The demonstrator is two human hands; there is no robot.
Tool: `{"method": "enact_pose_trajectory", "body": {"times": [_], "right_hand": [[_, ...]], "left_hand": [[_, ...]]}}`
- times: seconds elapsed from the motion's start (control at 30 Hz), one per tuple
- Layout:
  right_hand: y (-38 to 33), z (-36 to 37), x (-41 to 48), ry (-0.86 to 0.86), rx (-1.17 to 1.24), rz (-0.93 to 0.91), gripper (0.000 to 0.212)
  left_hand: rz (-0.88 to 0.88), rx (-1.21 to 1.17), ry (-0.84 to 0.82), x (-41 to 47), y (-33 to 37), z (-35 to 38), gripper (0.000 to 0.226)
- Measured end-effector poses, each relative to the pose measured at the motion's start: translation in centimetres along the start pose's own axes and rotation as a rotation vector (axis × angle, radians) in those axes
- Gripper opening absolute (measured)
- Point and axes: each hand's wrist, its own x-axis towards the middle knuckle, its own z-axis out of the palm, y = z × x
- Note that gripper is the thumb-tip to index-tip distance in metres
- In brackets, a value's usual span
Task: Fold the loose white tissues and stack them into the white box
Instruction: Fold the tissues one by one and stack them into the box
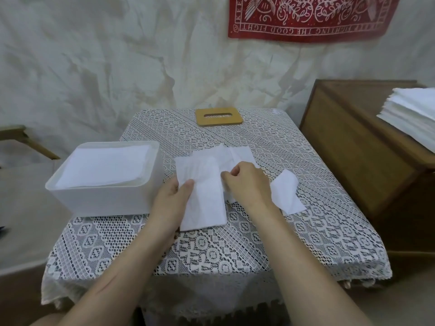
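Two hands: left hand (173, 198) and right hand (247, 182) each pinch one tissue (203, 201) just right of one box (106, 200). One wooden lid (219, 116) lies behind and right of the box, one paper stack (410, 114) far right.

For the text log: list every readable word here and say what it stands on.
"THE GOOD FIGHT": on the red cloth's lower border, upside down.
"KEE": cut off, on its left border.
Word before "THE": too blurred to read.
Nothing else bears text.

One left hand (175, 196), one right hand (244, 182), one white box (106, 201), one wooden lid (219, 116), one tissue stack (412, 114), one wooden cabinet (353, 149), one red banner (306, 17) and overlapping loose tissues (204, 203), uncountable, were visible.
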Motion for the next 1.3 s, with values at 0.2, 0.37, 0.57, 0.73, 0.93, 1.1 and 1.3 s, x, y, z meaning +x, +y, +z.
{"method": "enact_pose_trajectory", "body": {"times": [0.2,0.37,0.57,0.73,0.93,1.1,1.3], "right_hand": [[0.0,0.0,0.5,-0.005,-0.013,-0.015,0.011],[0.3,-2.4,-0.4,0.044,0.186,-0.093,0.014],[2.7,-5.4,-3.4,0.044,0.211,-0.098,0.011],[4.5,-6.2,-4.7,-0.012,0.126,-0.045,0.010],[3.7,-5.1,-2.7,-0.048,0.106,0.007,0.015],[2.7,-3.9,-0.7,-0.064,-0.103,0.023,0.015],[1.9,-4.5,-0.6,0.117,-0.077,-0.104,0.011]], "left_hand": [[-0.009,0.001,0.003,0.3,-0.2,-0.2,0.017],[-0.010,0.007,-0.010,0.1,0.3,0.0,0.016],[-0.036,-0.013,0.004,-0.2,1.0,0.0,0.017],[-0.026,0.013,-0.006,-0.4,1.1,0.4,0.015],[-0.006,0.020,-0.026,-0.2,0.8,0.1,0.018],[-0.006,0.006,-0.031,0.3,0.5,-0.3,0.016],[-0.002,-0.010,-0.028,0.7,0.5,-0.3,0.015]]}}
